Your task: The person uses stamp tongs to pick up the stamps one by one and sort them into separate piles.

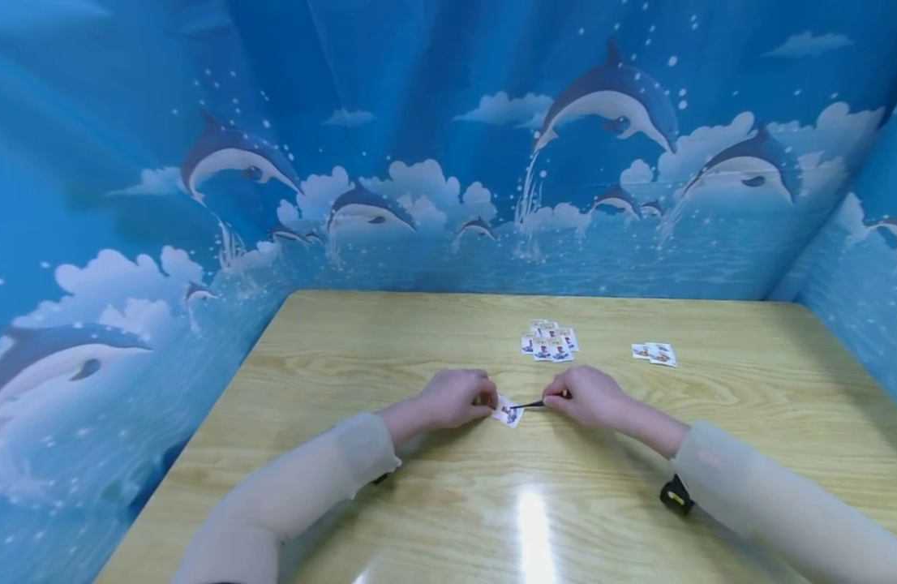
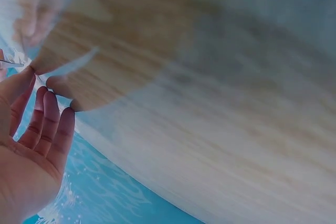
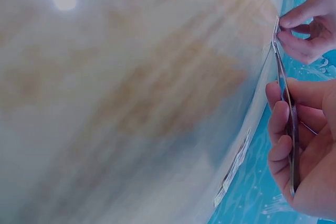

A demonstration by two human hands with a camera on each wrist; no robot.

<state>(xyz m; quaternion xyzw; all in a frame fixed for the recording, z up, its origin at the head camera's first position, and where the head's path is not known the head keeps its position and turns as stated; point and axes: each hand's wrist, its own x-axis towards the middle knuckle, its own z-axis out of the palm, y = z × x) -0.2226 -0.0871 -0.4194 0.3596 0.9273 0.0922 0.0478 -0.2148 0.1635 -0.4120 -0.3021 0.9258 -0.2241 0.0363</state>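
Observation:
Just in front of me is a small white picture card (image 1: 510, 414) with a printed coloured figure. My left hand (image 1: 454, 397) pinches its left edge between thumb and forefinger; the other fingers (image 2: 51, 119) are loosely bent in the left wrist view. From the other side, my right hand (image 1: 585, 396) grips dark metal tweezers (image 3: 292, 140), the fingers wrapped along the shafts. The tweezer tips touch the face of the card. Whether they grasp any part of it is too small to tell, and so is whether the card lies flat.
Beyond my hands, a cluster of several similar cards (image 1: 549, 342) lies overlapping on the wood-grain table (image 1: 390, 341). Farther right are a few more overlapping cards (image 1: 656, 354). A blue dolphin-print curtain (image 1: 434, 146) stands behind the table and along its sides.

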